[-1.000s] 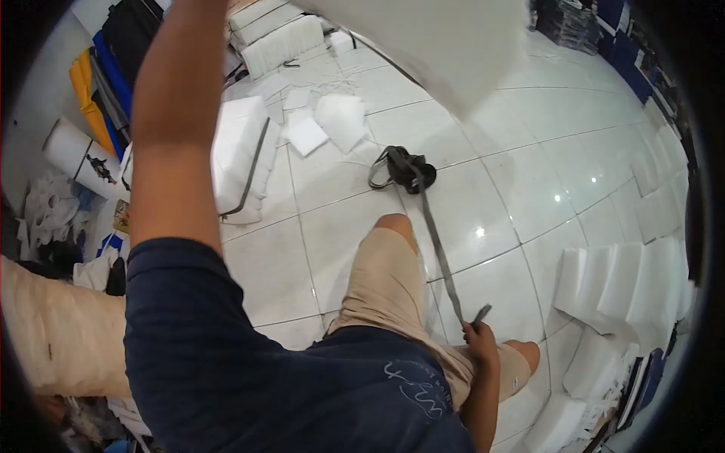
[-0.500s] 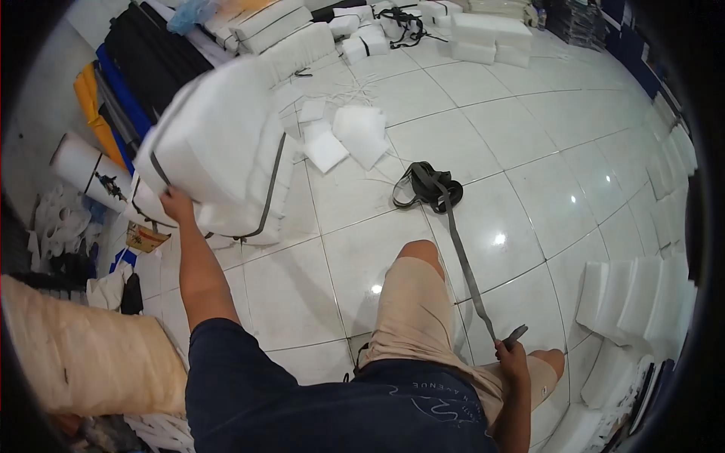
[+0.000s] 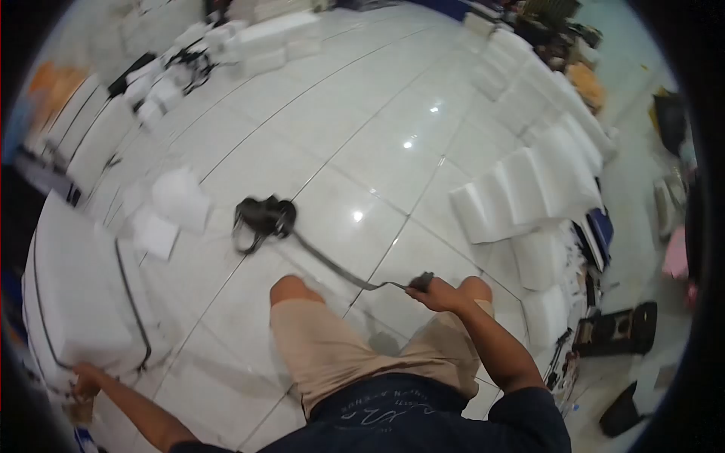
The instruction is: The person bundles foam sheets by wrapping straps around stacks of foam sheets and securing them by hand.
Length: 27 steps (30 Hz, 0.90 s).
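Note:
My right hand (image 3: 436, 294) is closed on the end of a dark grey strap (image 3: 336, 269) near my right knee. The strap runs left across the floor to a tangled dark bundle of webbing (image 3: 264, 219). At the lower left, my left hand (image 3: 87, 380) is closed at the bottom edge of a white foam bundle (image 3: 83, 294) with dark straps round it. Blur and the small size hide what its fingers grip there.
White foam sheets (image 3: 156, 232) lie on the tiled floor (image 3: 332, 204) beside the bundle. More white foam blocks (image 3: 264, 41) stand at the upper left. Stacked foam pieces (image 3: 529, 177) line the right side, with a black case (image 3: 615, 330) beyond.
The left arm has swung down from overhead, and the left hand is now low beside the foam bundle. The view has turned right. The right hand still holds the strap.

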### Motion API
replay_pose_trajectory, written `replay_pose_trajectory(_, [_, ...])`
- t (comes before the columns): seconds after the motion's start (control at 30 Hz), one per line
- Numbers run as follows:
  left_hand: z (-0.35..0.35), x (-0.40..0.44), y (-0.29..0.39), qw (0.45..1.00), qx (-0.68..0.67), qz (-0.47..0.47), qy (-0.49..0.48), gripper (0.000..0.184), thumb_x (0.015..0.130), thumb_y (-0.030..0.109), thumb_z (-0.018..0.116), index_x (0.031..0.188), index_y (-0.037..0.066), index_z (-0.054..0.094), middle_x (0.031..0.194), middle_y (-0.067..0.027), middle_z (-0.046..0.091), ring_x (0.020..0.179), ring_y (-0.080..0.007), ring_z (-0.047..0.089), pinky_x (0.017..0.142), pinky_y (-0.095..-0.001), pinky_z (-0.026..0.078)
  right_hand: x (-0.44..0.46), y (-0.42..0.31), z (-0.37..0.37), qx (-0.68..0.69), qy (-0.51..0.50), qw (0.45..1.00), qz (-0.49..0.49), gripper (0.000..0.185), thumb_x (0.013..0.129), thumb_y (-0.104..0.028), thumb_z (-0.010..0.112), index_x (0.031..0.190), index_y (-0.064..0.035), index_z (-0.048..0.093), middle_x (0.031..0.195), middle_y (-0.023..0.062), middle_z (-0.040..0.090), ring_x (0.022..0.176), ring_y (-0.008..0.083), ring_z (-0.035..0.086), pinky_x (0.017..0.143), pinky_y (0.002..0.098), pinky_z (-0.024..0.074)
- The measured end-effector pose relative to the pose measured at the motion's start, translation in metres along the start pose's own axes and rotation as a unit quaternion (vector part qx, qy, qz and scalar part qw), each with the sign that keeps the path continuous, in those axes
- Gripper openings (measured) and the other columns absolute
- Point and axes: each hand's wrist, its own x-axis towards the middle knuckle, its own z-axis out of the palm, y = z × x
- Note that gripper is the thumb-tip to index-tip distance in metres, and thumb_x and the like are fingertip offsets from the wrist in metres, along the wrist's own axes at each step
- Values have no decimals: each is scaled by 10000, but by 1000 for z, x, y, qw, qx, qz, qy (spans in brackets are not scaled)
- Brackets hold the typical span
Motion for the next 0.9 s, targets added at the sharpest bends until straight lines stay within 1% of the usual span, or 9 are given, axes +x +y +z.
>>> replay_pose_trajectory(0.07, [-14, -36, 26, 921, -194, 339, -9, 471, 810, 268, 691, 1074, -111, 598, 1108, -235, 618, 963, -314, 642, 781, -400, 542, 5, -32, -33, -3, 43, 999, -29, 329, 965, -351, 531, 968, -37, 626, 847, 153, 638, 788, 312, 594, 720, 403, 469])
replay_pose_trajectory(0.17, [0, -144, 70, 793, -397, 342, -310, 338, 918, 210, 645, 1150, -29, 588, 1139, -153, 611, 1005, -260, 587, 889, -325, 493, 9, -77, -76, -3, 47, 995, -90, 307, 969, -337, 537, 1002, -46, 626, 861, 134, 633, 784, 283, 584, 711, 383, 465])
replay_pose_trajectory(0.2, [-52, -204, 93, 748, -385, 468, -270, 350, 886, 128, 668, 1181, -16, 549, 1136, -132, 593, 1015, -253, 568, 910, -329, 468, 10, -90, -88, -7, 39, 991, -125, 299, 964, -330, 536, 1004, -46, 619, 882, 137, 636, 812, 298, 595, 730, 390, 470])
replay_pose_trajectory(0.27, [-115, -315, 115, 540, -529, 558, -342, 489, 819, 9, 681, 1262, 14, 474, 1215, -105, 521, 1129, -242, 495, 951, -377, 417, 8, -116, -116, -7, 28, 984, -174, 290, 956, -315, 549, 1011, -38, 611, 902, 138, 639, 829, 291, 605, 744, 386, 475])
replay_pose_trajectory(0.4, [-257, -481, 107, 202, -332, 411, -824, 952, 645, 282, 879, 1410, 70, 352, 1335, -138, 474, 1184, -262, 474, 1045, -380, 338, -5, -128, -151, 55, 32, 977, -202, 292, 952, -322, 589, 1033, -45, 632, 914, 76, 656, 837, 190, 600, 761, 329, 479])
replay_pose_trajectory(0.5, [-341, -555, 94, 82, -403, 535, -738, 769, 697, 295, 828, 1333, 59, 467, 1181, -157, 601, 1085, -303, 574, 1052, -419, 340, -19, -102, -170, 207, 40, 946, -245, 277, 944, -283, 616, 1040, -23, 629, 916, 42, 651, 884, 122, 593, 794, 299, 483])
replay_pose_trajectory(0.57, [-340, -610, 78, -8, -220, 616, -756, 485, 795, 312, 745, 1170, 48, 588, 979, -170, 686, 919, -301, 659, 1008, -457, 407, -29, -55, -180, 350, 122, 904, -211, 253, 942, -254, 616, 1047, -25, 622, 914, 50, 648, 843, 124, 601, 773, 286, 497])
replay_pose_trajectory(0.63, [-324, -643, 59, 45, -283, 517, -807, 193, 847, 171, 673, 963, 16, 663, 822, -174, 696, 746, -292, 678, 671, -375, 522, -40, 13, -183, 461, 279, 828, -156, 203, 948, -210, 589, 1014, -18, 605, 882, 58, 634, 802, 151, 611, 744, 312, 511])
replay_pose_trajectory(0.9, [-187, -660, 118, 299, -174, 684, -643, 138, 809, 62, 631, 937, 28, 671, 864, -169, 692, 811, -317, 678, 706, -384, 514, -52, 345, -19, 770, 481, 405, 103, 120, 900, -218, 591, 905, -100, 612, 798, 5, 590, 729, 152, 544, 685, 285, 437])
